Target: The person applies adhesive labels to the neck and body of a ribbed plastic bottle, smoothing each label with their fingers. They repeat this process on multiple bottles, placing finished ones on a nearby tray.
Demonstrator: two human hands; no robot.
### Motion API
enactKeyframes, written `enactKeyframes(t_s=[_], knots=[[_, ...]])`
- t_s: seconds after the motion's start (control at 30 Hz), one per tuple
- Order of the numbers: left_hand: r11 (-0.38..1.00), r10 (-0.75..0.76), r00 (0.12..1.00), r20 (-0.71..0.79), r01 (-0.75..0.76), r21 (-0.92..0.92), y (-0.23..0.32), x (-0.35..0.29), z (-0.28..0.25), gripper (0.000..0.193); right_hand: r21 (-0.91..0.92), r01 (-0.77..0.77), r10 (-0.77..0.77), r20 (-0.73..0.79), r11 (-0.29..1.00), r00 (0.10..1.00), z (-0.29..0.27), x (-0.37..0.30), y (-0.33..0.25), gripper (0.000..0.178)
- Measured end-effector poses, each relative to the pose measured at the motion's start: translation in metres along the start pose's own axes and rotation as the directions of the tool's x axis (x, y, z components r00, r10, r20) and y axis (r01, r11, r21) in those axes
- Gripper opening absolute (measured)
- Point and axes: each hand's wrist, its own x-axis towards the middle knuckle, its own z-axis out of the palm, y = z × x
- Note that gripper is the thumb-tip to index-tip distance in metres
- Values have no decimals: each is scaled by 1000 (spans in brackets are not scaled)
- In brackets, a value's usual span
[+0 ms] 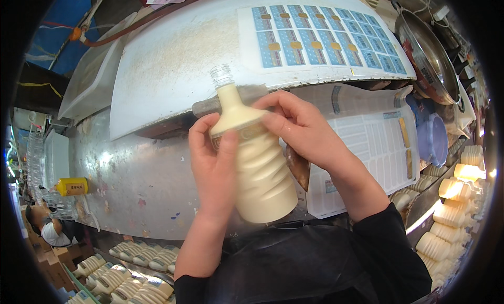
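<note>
A cream-coloured bottle (265,186) with spiral ridges and a clear threaded neck is tilted in front of me, its neck pointing away. A narrow greyish label band (245,131) runs round its shoulder. My left hand (212,159) grips the left side of the bottle, thumb against the band. On the other side my right hand (302,125) pinches at the band's right end with thumb and fingers; whether it holds a loose edge is hidden. Below my right hand a brown pointed object (298,170) shows, its kind unclear.
Blue label sheets (310,37) lie on a raised white board (178,52). Mostly bare backing sheets (362,141) rest to the right, near a purple bucket (433,138) and a large pan (428,57). Cream bottles (134,283) stand in rows lower left. A yellow container (72,187) sits left; a person (55,230) is beyond.
</note>
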Motion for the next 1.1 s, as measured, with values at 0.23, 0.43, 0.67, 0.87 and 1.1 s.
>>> enactKeyframes(t_s=[0.23, 0.43, 0.67, 0.87, 1.1], knots=[[999, -20, 1000, 1, 20, -33, 0, 0, 0, 38, 14, -24, 24, 5, 1000, 1000, 2, -1, -2, 23], [999, -22, 1000, -1, 22, -47, 1, 0, 1, 40, -10, -17, 17, -36, 1000, 999, 3, 0, 2, 32], [997, -31, 1000, -5, 30, -67, 2, 0, 2, 40, 1, -24, 24, -38, 1000, 999, 4, 0, 3, 32], [998, -27, 1000, -2, 27, -59, 1, 0, 1, 40, 8, -20, 20, -25, 1000, 999, 5, -1, -2, 28], [998, -22, 1000, 0, 22, -54, 0, 0, 1, 41, 55, -15, 16, -19, 998, 1000, 3, 0, 1, 28]])
